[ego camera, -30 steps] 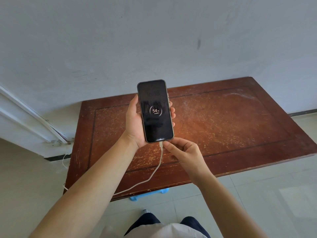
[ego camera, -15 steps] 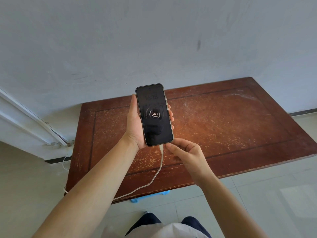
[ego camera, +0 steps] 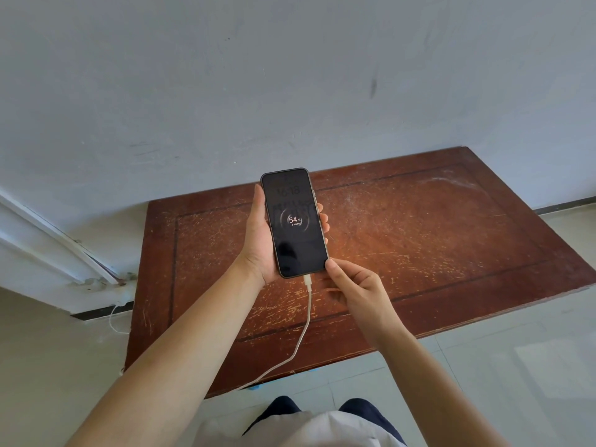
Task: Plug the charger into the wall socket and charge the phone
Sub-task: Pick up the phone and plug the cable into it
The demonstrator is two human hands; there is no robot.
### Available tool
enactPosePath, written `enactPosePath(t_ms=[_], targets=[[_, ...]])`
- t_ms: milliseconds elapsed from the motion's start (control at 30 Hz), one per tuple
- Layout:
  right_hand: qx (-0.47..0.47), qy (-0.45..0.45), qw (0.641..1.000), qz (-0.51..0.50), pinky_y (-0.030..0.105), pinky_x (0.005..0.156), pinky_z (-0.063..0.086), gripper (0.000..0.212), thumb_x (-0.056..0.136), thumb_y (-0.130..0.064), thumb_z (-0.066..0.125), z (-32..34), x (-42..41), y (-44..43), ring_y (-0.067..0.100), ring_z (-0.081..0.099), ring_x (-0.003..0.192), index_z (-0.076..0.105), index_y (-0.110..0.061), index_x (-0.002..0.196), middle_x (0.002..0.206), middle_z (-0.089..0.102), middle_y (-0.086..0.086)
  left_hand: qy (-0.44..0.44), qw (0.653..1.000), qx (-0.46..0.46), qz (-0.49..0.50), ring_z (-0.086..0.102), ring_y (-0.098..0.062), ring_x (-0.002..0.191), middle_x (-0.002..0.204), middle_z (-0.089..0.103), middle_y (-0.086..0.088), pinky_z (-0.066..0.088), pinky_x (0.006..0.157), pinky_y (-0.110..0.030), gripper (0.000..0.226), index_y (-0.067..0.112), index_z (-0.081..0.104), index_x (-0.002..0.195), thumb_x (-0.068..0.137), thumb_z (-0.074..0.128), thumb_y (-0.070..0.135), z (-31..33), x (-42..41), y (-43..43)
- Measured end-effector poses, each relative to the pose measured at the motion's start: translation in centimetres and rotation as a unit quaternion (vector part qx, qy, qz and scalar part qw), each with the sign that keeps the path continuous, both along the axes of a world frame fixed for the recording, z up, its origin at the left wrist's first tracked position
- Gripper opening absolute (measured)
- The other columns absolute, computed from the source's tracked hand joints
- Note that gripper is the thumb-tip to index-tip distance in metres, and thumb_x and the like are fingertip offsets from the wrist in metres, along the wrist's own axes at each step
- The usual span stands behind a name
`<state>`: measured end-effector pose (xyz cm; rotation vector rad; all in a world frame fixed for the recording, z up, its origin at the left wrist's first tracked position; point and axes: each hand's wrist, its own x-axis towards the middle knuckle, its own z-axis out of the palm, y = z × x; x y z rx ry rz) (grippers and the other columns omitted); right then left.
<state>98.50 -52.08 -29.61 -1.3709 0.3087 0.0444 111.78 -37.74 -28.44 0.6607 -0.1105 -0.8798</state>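
Cradled in the left hand [ego camera: 261,243], the phone [ego camera: 295,222] looks slick and breakable; right hand [ego camera: 358,285], loosely curled and empty, touches its corner; grip the edges.

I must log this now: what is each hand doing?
Left hand: closed, holding the phone.
Right hand: holding nothing, thumb touching the phone's lower corner.

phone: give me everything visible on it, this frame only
The phone is a slim dark slab with rounded corners and a metallic-looking edge, held upright above the wooden table, screen toward the camera. The screen shows 16:18 and a ring reading 54%. The left hand grips its sides; the right hand touches its lower right corner. A white cable is plugged into its bottom edge.
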Motion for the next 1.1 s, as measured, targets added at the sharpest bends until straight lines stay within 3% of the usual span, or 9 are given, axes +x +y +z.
enactPosePath(t_ms=[133, 267, 467, 567, 633, 733, 900, 1000, 1100], targets=[[0.018, 0.01, 1.0, -0.008, 0.02, 0.074, 0.057, 0.022, 0.098, -0.026, 0.06, -1.2, 0.6, 0.6, 0.012, 0.068, 0.083, 0.079, -0.037, 0.104, 0.095, 0.079, 0.004, 0.004, 0.995, 0.095, 0.03, 0.066, -0.029, 0.107, 0.118, 0.069, -0.013, 0.054, 0.092, -0.048, 0.094, 0.009, 0.064, 0.127, 0.081, 0.034, 0.086, -1.1, 0.9, 0.7], [0.062, 0.036, 0.997, -0.036, 0.021, 0.078, 0.058, 0.022, 0.099, -0.022, 0.06, -3.4, 1.3, 0.9, 0.015, 0.066, 0.083, 0.079, -0.029, 0.109, 0.094, 0.078, 0.007, 0.058, 0.969, 0.23, 0.075, 0.071, -0.03, 0.106, 0.119, 0.073, -0.011, 0.059, 0.085, -0.05, 0.076, 0.02, 0.068, 0.123, 0.089, 0.031, 0.077, -2.8, 1.6, 1.4], [0.078, 0.117, 0.988, -0.067, 0.021, 0.074, 0.058, 0.022, 0.099, -0.016, 0.063, -8.4, 2.8, 0.4, 0.013, 0.067, 0.08, 0.075, -0.012, 0.117, 0.094, 0.077, 0.01, 0.073, 0.941, 0.288, 0.161, 0.067, -0.024, 0.099, 0.113, 0.07, -0.011, 0.058, 0.077, -0.043, 0.026, 0.011, 0.061, 0.121, 0.103, 0.043, 0.015, -6.7, 0.8, 1.8], [0.053, 0.166, 0.984, -0.043, 0.022, 0.074, 0.057, 0.024, 0.098, -0.015, 0.064, -10.7, 3.4, -0.4, 0.01, 0.067, 0.077, 0.073, -0.011, 0.119, 0.09, 0.077, 0.005, 0.039, 0.931, 0.332, 0.149, 0.062, -0.026, 0.112, 0.122, 0.066, -0.009, 0.056, 0.09, -0.046, 0.039, 0.017, 0.063, 0.121, 0.099, 0.036, -0.001, -9.0, 0.1, 1.6], [0.036, 0.193, 0.98, -0.037, 0.022, 0.073, 0.058, 0.024, 0.098, -0.013, 0.064, -12.3, 3.7, -0.9, 0.009, 0.066, 0.073, 0.073, -0.01, 0.12, 0.085, 0.075, 0.004, 0.02, 0.921, 0.369, 0.126, 0.059, -0.025, 0.115, 0.123, 0.066, -0.005, 0.054, 0.092, -0.048, 0.046, 0.018, 0.063, 0.126, 0.097, 0.034, -0.003, -10.4, -0.3, 1.3], [0.008, 0.227, 0.972, -0.053, 0.019, 0.07, 0.059, 0.023, 0.096, -0.01, 0.067, -14.8, 4.2, -1.5, 0.006, 0.065, 0.067, 0.073, -0.004, 0.117, 0.081, 0.075, 0.002, 0.044, 0.902, 0.413, 0.115, 0.062, -0.024, 0.103, 0.112, 0.07, -0.005, 0.055, 0.08, -0.044, 0.04, 0.02, 0.07, 0.108, 0.095, 0.037, 0.0, -12.5, -0.3, 0.1], [-0.038, 0.275, 0.958, -0.07, 0.031, 0.086, 0.06, 0.023, 0.094, -0.008, 0.07, -18.1, 4.2, -2.5, 0.012, 0.068, 0.075, 0.074, -0.003, 0.116, 0.088, 0.077, 0.003, 0.071, 0.854, 0.51, 0.071, 0.056, -0.028, 0.116, 0.127, 0.06, -0.01, 0.048, 0.102, -0.053, 0.029, 0.013, 0.063, 0.118, 0.095, 0.046, 0.01, -15.6, -0.1, -1.6], [-0.052, 0.29, 0.952, -0.086, 0.033, 0.087, 0.061, 0.021, 0.093, -0.01, 0.071, -19.1, 4.2, -2.6, 0.012, 0.073, 0.076, 0.075, -0.007, 0.113, 0.091, 0.079, 0.001, 0.057, 0.854, 0.513, 0.061, 0.059, -0.022, 0.107, 0.117, 0.063, -0.004, 0.046, 0.104, -0.05, 0.023, 0.024, 0.064, 0.094, 0.096, 0.045, 0.011, -15.7, -0.2, -2.2], [-0.071, 0.3, 0.945, -0.109, 0.033, 0.085, 0.062, 0.019, 0.091, -0.014, 0.074, -19.1, 4.7, -2.2, 0.012, 0.076, 0.076, 0.078, -0.012, 0.109, 0.084, 0.079, -0.005, 0.049, 0.856, 0.511, 0.062, 0.058, -0.019, 0.105, 0.11, 0.064, 0.0, 0.043, 0.104, -0.046, 0.025, 0.026, 0.063, 0.088, 0.098, 0.044, 0.013, -15.7, -0.2, -2.5]])
